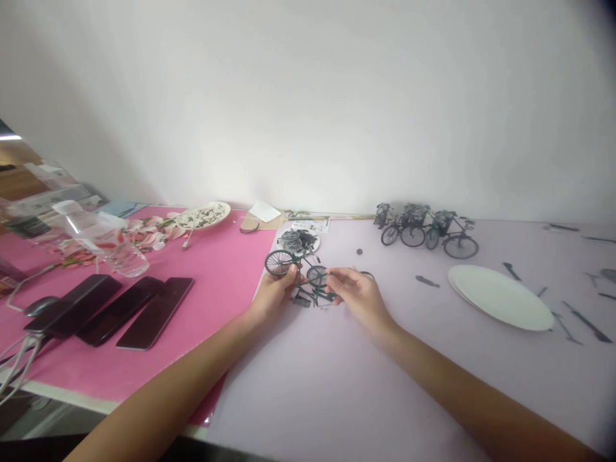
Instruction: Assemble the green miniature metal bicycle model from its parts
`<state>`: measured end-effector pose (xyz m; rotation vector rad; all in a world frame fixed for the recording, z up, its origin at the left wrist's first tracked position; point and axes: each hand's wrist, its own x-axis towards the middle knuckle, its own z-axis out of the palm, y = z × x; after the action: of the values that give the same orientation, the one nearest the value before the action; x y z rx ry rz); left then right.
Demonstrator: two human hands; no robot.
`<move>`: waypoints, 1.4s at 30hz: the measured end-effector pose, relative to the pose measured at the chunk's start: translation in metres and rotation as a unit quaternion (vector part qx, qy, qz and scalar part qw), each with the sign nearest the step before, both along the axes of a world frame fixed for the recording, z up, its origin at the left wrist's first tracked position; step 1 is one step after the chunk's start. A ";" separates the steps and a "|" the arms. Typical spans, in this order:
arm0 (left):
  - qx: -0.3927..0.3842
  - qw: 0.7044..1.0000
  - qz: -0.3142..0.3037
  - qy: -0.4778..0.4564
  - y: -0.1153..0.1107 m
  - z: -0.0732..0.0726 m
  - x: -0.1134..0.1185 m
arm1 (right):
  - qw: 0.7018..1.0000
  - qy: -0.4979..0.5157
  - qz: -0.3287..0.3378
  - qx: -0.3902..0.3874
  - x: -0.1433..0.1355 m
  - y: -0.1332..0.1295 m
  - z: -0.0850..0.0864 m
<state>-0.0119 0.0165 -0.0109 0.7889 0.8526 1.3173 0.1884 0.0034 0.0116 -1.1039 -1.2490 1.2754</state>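
A: What do we enter for the hands?

B: Left hand [276, 292]: thumb and fingers closed on one model bicycle [301, 258], held just above the lavender half of the bench [298, 385]. Right hand [359, 292]: thumb and forefinger drawn together at the edge of its nearer spoked wheel [316, 276]; whether they grip it or a small part, we cannot tell.

A: Below and behind?

B: Dark green parts [315, 296], directly below in our view; attached or loose, unclear. Behind, a parts plate [316, 248], heaped with dark pieces and wheels.

A: Right side?

B: Several model bicycles [426, 231], standing clustered near the wall. One white plate [500, 298]; loose black parts [587, 323] beside it.

A: Pink side?

B: We list two black smartphones [154, 314], side by side; one clear plastic bottle [115, 247], white cap; one dish of white pieces [205, 215].
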 end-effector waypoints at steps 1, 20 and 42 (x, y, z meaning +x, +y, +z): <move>-0.003 1.000 -0.001 -0.003 0.000 0.001 0.000 | 0.999 0.031 -0.002 -0.019 -0.001 0.000 -0.003; -0.001 0.999 -0.033 0.000 -0.001 0.000 0.000 | 0.926 0.280 0.145 -0.209 0.009 0.013 -0.028; 0.014 0.999 -0.027 0.026 0.002 -0.005 0.000 | 0.896 0.340 0.170 -0.229 0.011 0.013 -0.026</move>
<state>-0.0122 0.0182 -0.0157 0.8664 0.8498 1.2684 0.1990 0.0162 -0.0143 -0.6402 -0.6241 2.0727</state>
